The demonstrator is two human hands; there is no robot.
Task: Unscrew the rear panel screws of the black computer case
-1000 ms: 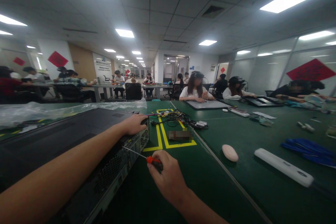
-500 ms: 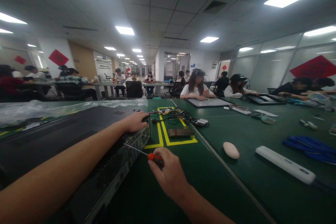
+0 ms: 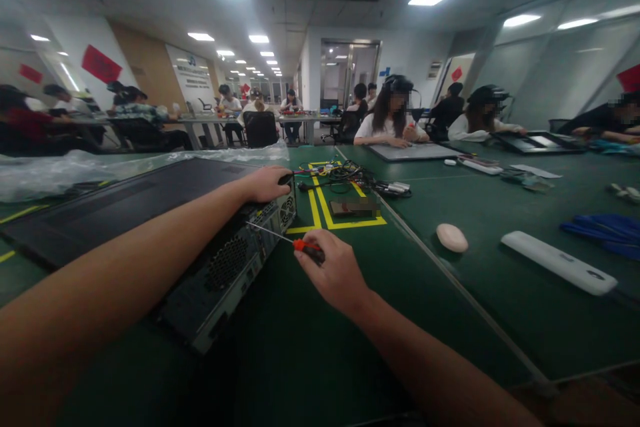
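A black desktop computer case lies on its side at the left of the table, its rear panel with vents and a round fan grille facing right. My left hand rests on the rear corner of its top, fingers curled around the edge and partly hidden. In my right hand is a screwdriver with a red and black handle, the fingers closed around it. Its thin shaft points left, and the tip meets or nearly meets the rear panel beside the slot area; exact contact is too small to tell.
A cable bundle and a dark flat object lie by yellow tape. Rightward are a pale oval mouse, a white power strip and blue cable. Plastic wrap lies behind the case. Co-workers sit opposite.
The camera view has tilted down, so everything sits higher in the picture. Both hands keep nearly the same places on the case and the screwdriver.
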